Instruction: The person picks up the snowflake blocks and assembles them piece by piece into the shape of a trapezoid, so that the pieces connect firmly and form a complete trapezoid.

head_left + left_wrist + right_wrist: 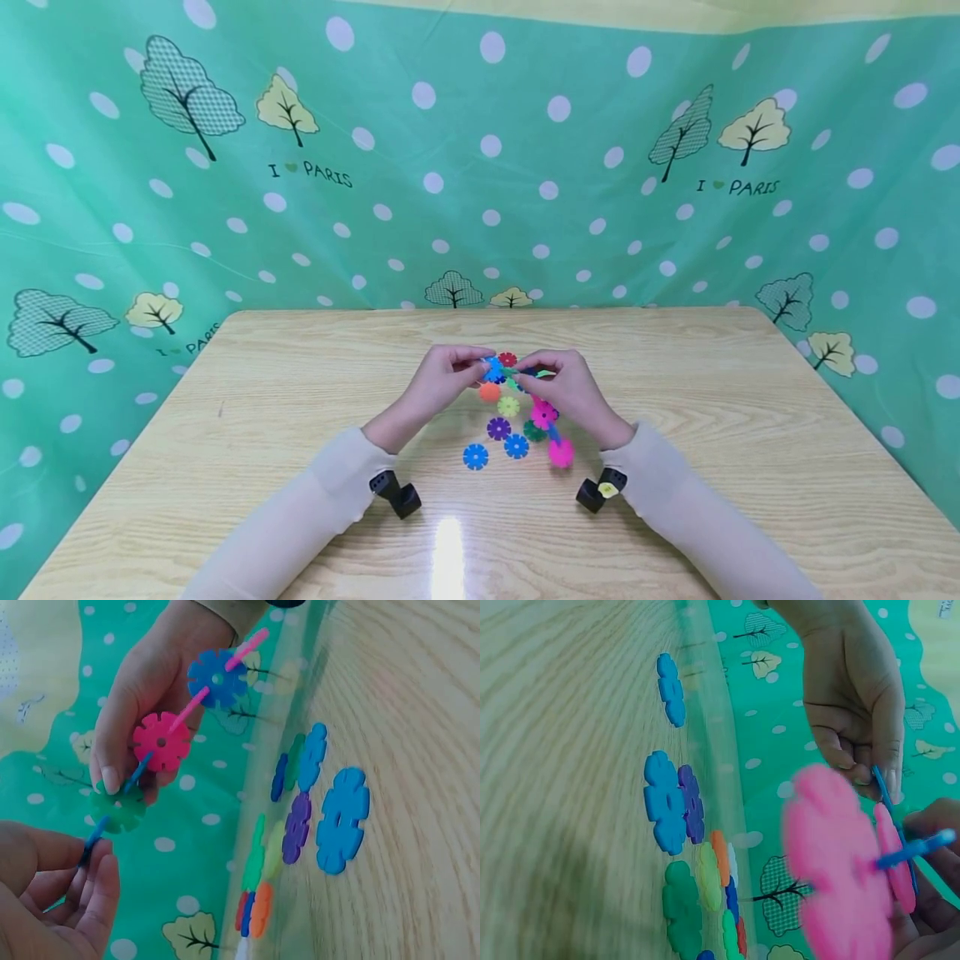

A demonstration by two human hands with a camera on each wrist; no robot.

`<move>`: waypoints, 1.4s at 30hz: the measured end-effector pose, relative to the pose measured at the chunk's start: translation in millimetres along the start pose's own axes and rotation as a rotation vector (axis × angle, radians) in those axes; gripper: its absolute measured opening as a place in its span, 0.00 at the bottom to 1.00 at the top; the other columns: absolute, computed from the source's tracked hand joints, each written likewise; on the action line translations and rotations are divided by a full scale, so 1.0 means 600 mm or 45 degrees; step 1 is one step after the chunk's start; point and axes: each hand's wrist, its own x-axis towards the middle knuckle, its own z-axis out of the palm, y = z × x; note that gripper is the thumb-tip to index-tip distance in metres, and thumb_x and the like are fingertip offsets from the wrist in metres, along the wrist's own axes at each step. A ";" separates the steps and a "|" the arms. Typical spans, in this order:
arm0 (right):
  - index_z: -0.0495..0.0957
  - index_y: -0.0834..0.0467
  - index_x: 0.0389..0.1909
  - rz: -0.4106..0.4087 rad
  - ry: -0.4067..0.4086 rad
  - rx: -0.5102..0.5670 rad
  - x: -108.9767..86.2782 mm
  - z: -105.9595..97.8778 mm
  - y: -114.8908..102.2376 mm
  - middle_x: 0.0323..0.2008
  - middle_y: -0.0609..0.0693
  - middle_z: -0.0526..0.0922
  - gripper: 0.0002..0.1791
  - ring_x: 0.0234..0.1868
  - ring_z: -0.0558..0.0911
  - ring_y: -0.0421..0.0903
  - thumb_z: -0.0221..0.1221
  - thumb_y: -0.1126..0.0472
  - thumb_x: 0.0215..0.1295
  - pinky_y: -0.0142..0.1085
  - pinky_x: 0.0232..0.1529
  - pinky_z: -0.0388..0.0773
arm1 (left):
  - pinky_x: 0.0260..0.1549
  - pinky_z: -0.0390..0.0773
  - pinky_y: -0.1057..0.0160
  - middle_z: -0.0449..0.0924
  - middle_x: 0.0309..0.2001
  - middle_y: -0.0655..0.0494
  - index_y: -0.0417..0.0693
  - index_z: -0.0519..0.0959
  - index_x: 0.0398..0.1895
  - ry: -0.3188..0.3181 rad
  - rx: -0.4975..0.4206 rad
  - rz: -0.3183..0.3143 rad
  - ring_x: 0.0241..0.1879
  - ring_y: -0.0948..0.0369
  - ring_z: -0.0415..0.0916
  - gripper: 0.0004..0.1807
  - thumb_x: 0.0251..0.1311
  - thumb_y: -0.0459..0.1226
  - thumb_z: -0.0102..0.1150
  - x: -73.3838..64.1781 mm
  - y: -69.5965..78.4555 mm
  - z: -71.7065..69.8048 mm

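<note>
Small notched plastic discs slot together into a chain between the two hands. My left hand (442,382) pinches the blue disc (91,841) at the chain's far end. That disc is seen edge-on, joined to a green disc (118,808). My right hand (572,390) pinches the green disc between thumb and fingers. The chain trails on below the right hand through a pink disc (161,742), a blue disc (217,679) and a last pink disc (561,454). In the right wrist view the near pink disc (832,870) hides part of the right hand.
Loose discs lie on the wooden table (300,367) below the hands: two blue ones (476,457), a purple (498,429), a yellow-green (508,407), an orange (490,392), a red (507,359) and a dark green (535,431). A dotted green cloth (487,208) hangs behind.
</note>
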 end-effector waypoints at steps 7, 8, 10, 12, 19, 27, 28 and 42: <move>0.84 0.66 0.36 -0.005 0.008 0.038 -0.009 -0.001 -0.041 0.38 0.59 0.84 0.06 0.35 0.82 0.54 0.62 0.71 0.58 0.31 0.34 0.80 | 0.37 0.82 0.64 0.84 0.38 0.46 0.36 0.80 0.47 0.049 -0.056 -0.069 0.32 0.61 0.81 0.13 0.62 0.32 0.58 0.001 0.001 -0.001; 0.83 0.67 0.36 -0.006 0.004 0.041 -0.011 -0.001 -0.046 0.38 0.60 0.84 0.06 0.36 0.82 0.54 0.62 0.71 0.58 0.31 0.35 0.80 | 0.37 0.82 0.64 0.84 0.37 0.46 0.36 0.81 0.47 0.049 -0.068 -0.082 0.32 0.62 0.81 0.12 0.62 0.32 0.58 0.001 0.002 -0.001; 0.83 0.67 0.36 0.000 -0.006 0.052 -0.013 -0.002 -0.051 0.39 0.60 0.84 0.06 0.36 0.82 0.52 0.62 0.71 0.59 0.30 0.35 0.80 | 0.37 0.82 0.64 0.84 0.36 0.47 0.36 0.81 0.46 0.046 -0.080 -0.102 0.31 0.63 0.80 0.12 0.61 0.32 0.58 0.000 0.003 -0.003; 0.83 0.68 0.37 -0.005 -0.024 0.067 -0.013 -0.002 -0.052 0.40 0.61 0.84 0.07 0.37 0.82 0.50 0.61 0.71 0.59 0.31 0.35 0.80 | 0.36 0.82 0.64 0.84 0.34 0.48 0.36 0.81 0.46 0.038 -0.076 -0.113 0.29 0.63 0.80 0.12 0.61 0.32 0.59 -0.001 0.005 -0.006; 0.83 0.71 0.36 -0.028 -0.063 0.134 -0.012 -0.002 -0.041 0.38 0.63 0.83 0.06 0.29 0.78 0.46 0.61 0.72 0.59 0.27 0.26 0.74 | 0.40 0.82 0.53 0.84 0.31 0.49 0.34 0.82 0.44 -0.009 -0.101 -0.122 0.26 0.63 0.80 0.11 0.59 0.30 0.59 -0.003 0.006 -0.009; 0.83 0.69 0.35 -0.056 -0.068 0.216 -0.004 0.001 0.007 0.38 0.62 0.84 0.06 0.27 0.77 0.43 0.61 0.72 0.58 0.26 0.24 0.72 | 0.42 0.79 0.47 0.83 0.28 0.53 0.33 0.81 0.44 -0.021 -0.139 -0.159 0.24 0.65 0.79 0.11 0.59 0.29 0.58 -0.001 0.004 -0.005; 0.84 0.68 0.35 -0.059 -0.067 0.211 -0.004 0.001 0.010 0.38 0.61 0.84 0.06 0.27 0.77 0.43 0.62 0.71 0.58 0.26 0.24 0.72 | 0.41 0.80 0.49 0.83 0.29 0.53 0.33 0.81 0.44 -0.023 -0.142 -0.165 0.24 0.65 0.79 0.11 0.59 0.29 0.58 0.000 0.004 -0.004; 0.81 0.73 0.33 -0.137 -0.076 0.201 -0.014 0.008 -0.022 0.34 0.66 0.82 0.04 0.28 0.79 0.52 0.60 0.76 0.57 0.28 0.28 0.76 | 0.33 0.83 0.61 0.83 0.29 0.50 0.31 0.80 0.43 0.010 -0.166 -0.163 0.23 0.65 0.77 0.11 0.58 0.26 0.58 -0.005 0.006 0.000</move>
